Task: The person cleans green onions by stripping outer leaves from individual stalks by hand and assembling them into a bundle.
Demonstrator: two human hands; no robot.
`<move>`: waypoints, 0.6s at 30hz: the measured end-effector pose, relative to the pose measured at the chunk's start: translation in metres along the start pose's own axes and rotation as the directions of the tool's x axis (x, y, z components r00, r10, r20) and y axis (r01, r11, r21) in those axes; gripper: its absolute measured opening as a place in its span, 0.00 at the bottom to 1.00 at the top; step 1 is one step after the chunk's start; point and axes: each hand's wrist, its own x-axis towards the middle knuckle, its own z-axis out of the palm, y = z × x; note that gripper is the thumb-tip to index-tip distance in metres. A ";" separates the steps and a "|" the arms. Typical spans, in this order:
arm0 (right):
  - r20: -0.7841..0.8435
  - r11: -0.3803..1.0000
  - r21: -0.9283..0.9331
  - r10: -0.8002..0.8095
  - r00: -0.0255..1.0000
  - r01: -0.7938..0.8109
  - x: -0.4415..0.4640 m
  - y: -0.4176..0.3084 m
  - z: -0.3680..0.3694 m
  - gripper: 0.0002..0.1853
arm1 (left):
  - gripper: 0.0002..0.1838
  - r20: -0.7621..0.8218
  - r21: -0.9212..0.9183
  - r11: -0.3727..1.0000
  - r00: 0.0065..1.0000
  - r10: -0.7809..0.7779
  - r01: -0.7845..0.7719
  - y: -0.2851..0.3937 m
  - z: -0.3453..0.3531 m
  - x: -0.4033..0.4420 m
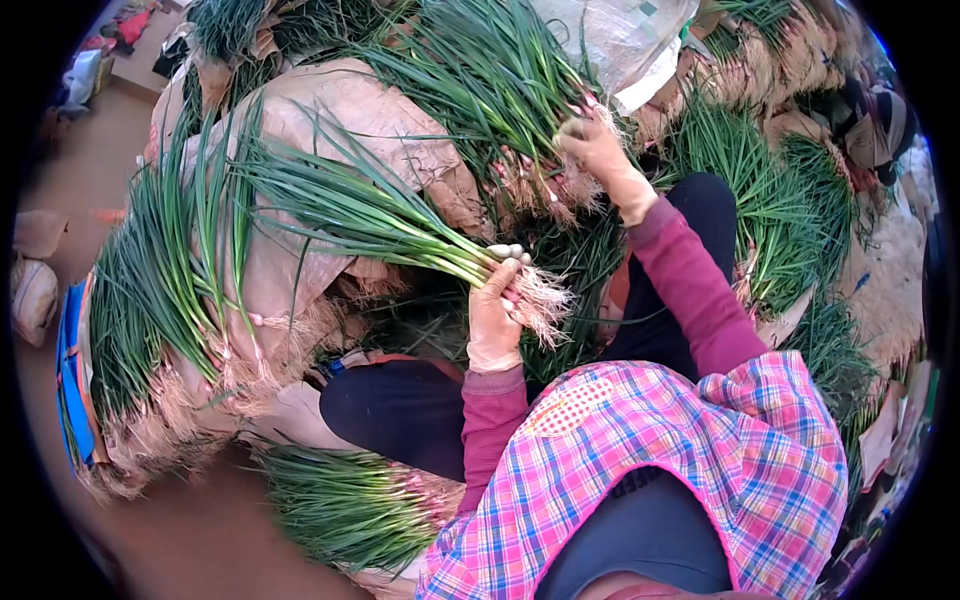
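My left hand (497,315), in a pale glove, is wrapped round a bunch of spring onions (400,228) just above the roots. Their green leaves fan out to the upper left, and the pale, stringy roots (543,300) stick out to the right of my fist. My gloved right hand (605,165) reaches forward to a larger pile of spring onions (490,75). Its fingers are curled at the root ends there, slightly blurred; how many stalks they grip is hidden.
Small bunches of spring onions (190,270) lie along a brown sheet (385,130) at left. More bunches lie at right (745,190) and by my knee (350,505). Clear plastic (620,40) sits at the top. Part of another person (880,125) shows at far right.
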 end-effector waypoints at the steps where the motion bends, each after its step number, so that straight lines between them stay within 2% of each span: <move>1: 0.315 0.787 0.525 0.176 0.933 -0.325 -0.004 0.010 0.000 0.09 | 0.12 0.029 0.006 1.000 0.999 0.019 -0.019 -0.001 0.000 0.003; 2: 0.319 0.621 0.701 0.168 0.933 -0.351 -0.007 0.025 0.009 0.11 | 0.11 0.027 0.010 1.000 0.999 0.017 -0.017 -0.001 0.000 0.003; 3: 0.319 0.620 0.701 0.171 0.932 -0.354 -0.003 0.039 0.016 0.11 | 0.11 0.025 0.011 1.000 1.000 0.015 -0.015 -0.002 -0.001 0.003; 4: 0.065 0.904 0.395 0.147 0.987 -0.161 0.003 0.049 0.021 0.11 | 0.11 0.026 0.004 1.000 1.000 0.006 -0.006 -0.003 -0.003 0.003; 5: -0.157 0.999 -0.032 0.015 0.987 -0.020 0.005 0.060 0.023 0.11 | 0.11 0.027 -0.002 1.000 1.000 -0.007 0.007 -0.004 -0.005 0.003; 6: -0.111 0.993 -0.038 0.103 0.988 -0.108 -0.005 0.027 0.017 0.12 | 0.11 0.034 0.021 1.000 0.999 0.022 -0.023 -0.005 -0.004 0.003; 7: -0.122 1.000 0.028 0.003 0.992 0.000 -0.005 0.036 0.032 0.13 | 0.11 0.038 0.025 1.000 0.999 0.013 -0.014 -0.006 -0.004 0.002; 9: 0.003 0.930 -0.363 0.068 0.998 -0.062 -0.022 -0.010 0.036 0.15 | 0.11 0.024 -0.003 1.000 1.000 -0.010 0.010 -0.005 -0.004 0.003; 10: -0.056 0.854 -0.519 -0.007 0.998 -0.023 -0.025 -0.009 0.048 0.15 | 0.11 0.020 0.001 1.000 1.000 -0.008 0.008 -0.005 -0.004 0.003; 11: -0.037 0.837 -0.544 0.043 0.998 -0.056 -0.026 -0.007 0.055 0.16 | 0.11 0.021 0.000 1.000 1.000 -0.002 0.002 -0.004 -0.005 0.003; 13: 0.050 0.857 -0.512 0.099 0.994 -0.059 -0.023 0.010 0.067 0.16 | 0.12 -0.004 0.025 0.999 1.000 -0.023 0.023 -0.003 -0.004 0.002; 14: 0.183 0.979 -0.146 0.167 0.969 -0.141 -0.018 0.018 0.064 0.15 | 0.12 -0.016 0.006 1.000 0.999 -0.027 0.027 -0.003 -0.004 0.001; 15: 0.330 0.940 0.226 0.174 0.928 -0.257 -0.012 0.020 0.061 0.13 | 0.12 -0.034 0.016 0.999 0.999 -0.037 0.038 -0.002 -0.005 0.001; 16: 0.467 0.807 0.484 0.087 0.880 -0.337 -0.027 -0.038 0.016 0.10 | 0.11 -0.040 0.033 0.999 0.999 -0.028 0.029 -0.001 -0.005 0.002; 17: 0.398 0.654 0.725 -0.145 0.906 -0.214 -0.023 -0.047 0.005 0.11 | 0.11 -0.048 0.049 0.998 0.998 -0.026 0.029 -0.003 -0.006 0.002; 18: 0.376 0.727 0.672 -0.167 0.912 -0.144 -0.026 -0.072 -0.027 0.16 | 0.11 -0.072 0.090 0.995 0.997 -0.023 0.030 -0.003 -0.007 0.002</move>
